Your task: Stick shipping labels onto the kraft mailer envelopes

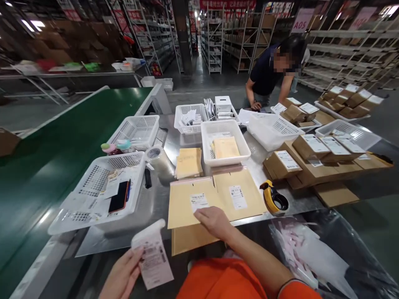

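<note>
In my left hand (124, 270) is a strip of printed shipping labels (154, 259), pinched by its left edge, its top end curling over. My right hand (215, 222) rests on a tan padded envelope (181, 203), fingers laid over the lower edge of a white label (198, 200) on it. Some of those fingertips are hidden. Beside it on the right lies a second padded envelope (222, 180) with its own label (238, 197). Another envelope (190, 241) shows underneath, reaching past the table's front edge.
Ahead stand a white basket (207, 155) of envelopes and a small envelope stack (188, 162). Clear tape (156, 155) and a basket (90, 174) holding a phone are left. A yellow tape dispenser (274, 197) and labelled cartons (282, 166) sit right. A co-worker (264, 79) leans opposite.
</note>
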### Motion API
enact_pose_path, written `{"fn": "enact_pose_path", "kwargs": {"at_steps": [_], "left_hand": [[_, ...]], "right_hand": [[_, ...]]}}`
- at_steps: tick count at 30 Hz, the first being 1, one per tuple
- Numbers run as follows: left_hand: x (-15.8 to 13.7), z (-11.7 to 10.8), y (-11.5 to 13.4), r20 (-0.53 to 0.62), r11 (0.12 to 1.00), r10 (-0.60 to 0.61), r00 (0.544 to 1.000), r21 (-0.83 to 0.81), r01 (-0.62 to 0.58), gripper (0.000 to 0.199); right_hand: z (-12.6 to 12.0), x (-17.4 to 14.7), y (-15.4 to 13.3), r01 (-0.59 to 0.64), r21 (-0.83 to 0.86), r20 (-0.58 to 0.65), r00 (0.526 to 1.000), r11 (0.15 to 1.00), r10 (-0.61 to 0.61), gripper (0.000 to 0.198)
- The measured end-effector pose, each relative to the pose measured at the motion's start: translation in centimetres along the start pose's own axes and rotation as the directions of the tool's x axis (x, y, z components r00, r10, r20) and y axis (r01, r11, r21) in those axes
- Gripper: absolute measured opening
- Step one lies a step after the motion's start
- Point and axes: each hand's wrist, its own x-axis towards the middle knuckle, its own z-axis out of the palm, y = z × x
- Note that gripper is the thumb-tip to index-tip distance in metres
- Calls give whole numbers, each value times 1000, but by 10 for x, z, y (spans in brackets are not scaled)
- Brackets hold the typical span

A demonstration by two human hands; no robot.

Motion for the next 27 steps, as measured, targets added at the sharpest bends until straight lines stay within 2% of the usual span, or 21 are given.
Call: {"fn": "enact_pose_path", "kwargs": {"at_steps": [1,2,3,4,6,7,9,11,13,15,17,19,20,21,22,23,24,27], "left_hand": [[-1,-6,0,-71,986,-90,993,-146,79,70],[0,-10,-3,-133,960,-158,978,-251,121,75],[2,-12,-7,-185,946,-191,964,-296,131,75],[4,-11,-13,-219,942,-207,953,-309,133,74],[5,-2,-27,-242,954,-169,955,-283,98,76],[4,5,-33,-233,966,-118,965,-250,58,84],[-1,23,-40,-150,987,-7,989,-160,-17,105],[-9,44,-39,-26,997,62,998,-54,-64,112],[-16,62,-35,61,996,79,995,41,-81,102],[-18,78,-31,90,986,102,991,123,-112,84],[-19,90,-31,102,969,144,984,186,-161,68],[-18,101,-32,114,954,194,974,212,-214,54],[-18,105,-33,125,949,211,969,210,-234,49],[-18,110,-34,139,946,226,964,202,-252,45],[-19,113,-35,157,944,239,958,193,-267,43],[-20,116,-36,184,941,247,951,189,-281,41],[-21,118,-36,212,937,251,944,192,-292,40],[-24,117,-38,278,921,238,930,238,-307,41]], "right_hand": [[-14,-14,6,-16,-6,-174,985,1000,14,38],[-24,-31,13,-24,-25,-330,944,999,14,40],[-31,-49,22,-36,-63,-425,905,997,6,42],[-35,-67,31,-62,-108,-464,886,992,4,44],[-33,-99,52,-145,-179,-400,914,973,63,44],[-29,-111,63,-198,-192,-338,933,961,125,44],[-17,-126,86,-270,-192,-236,946,944,223,43],[-4,-131,105,-300,-176,-186,945,937,268,41],[6,-131,119,-315,-157,-164,943,936,290,36],[11,-126,124,-329,-132,-142,940,935,311,27],[8,-117,115,-340,-113,-144,935,934,324,24],[-2,-101,88,-335,-28,-204,924,942,322,29],[-8,-90,69,-317,98,-288,899,943,331,33],[-16,-78,49,-243,247,-334,887,938,318,36],[-23,-66,27,-148,371,-340,897,917,282,38],[-29,-53,7,-61,463,-353,902,884,248,41],[-33,-42,-11,-27,540,-325,916,841,237,43],[-37,-20,-42,-93,759,-150,938,645,312,26]]}}
